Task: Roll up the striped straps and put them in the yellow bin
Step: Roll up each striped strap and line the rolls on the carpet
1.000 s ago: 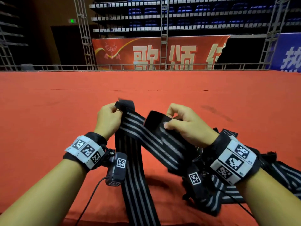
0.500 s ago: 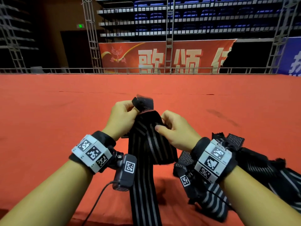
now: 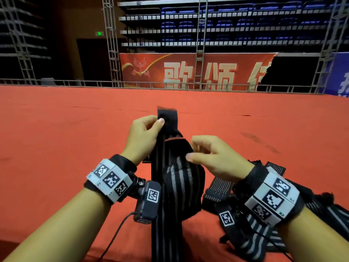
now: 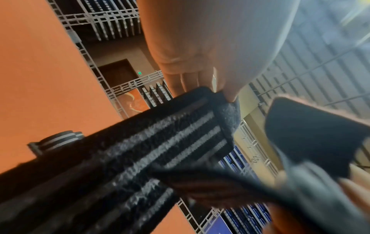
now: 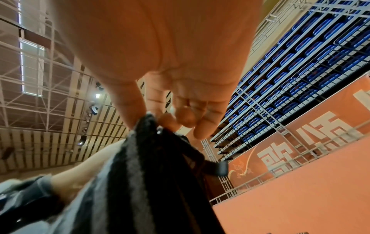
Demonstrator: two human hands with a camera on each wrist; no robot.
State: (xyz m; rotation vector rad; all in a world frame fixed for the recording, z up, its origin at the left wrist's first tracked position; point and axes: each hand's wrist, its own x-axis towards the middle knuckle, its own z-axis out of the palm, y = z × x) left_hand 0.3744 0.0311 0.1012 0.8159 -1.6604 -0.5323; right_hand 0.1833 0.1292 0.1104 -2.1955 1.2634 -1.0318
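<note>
The red table (image 3: 56,148) carried a loose pile of striped straps (image 3: 251,241) under the right wrist. One striped strap (image 3: 175,186) hung upright between both hands, its tail running down off the table's near edge. The left hand (image 3: 143,135) pinched its plain black top end; the right hand (image 3: 211,157) pinched a folded loop of it, both grips narrow.

The red floor (image 3: 56,148) lies open ahead and to the left of the hands. A heap of straps (image 3: 255,233) lies to the right, under the right wrist.
</note>
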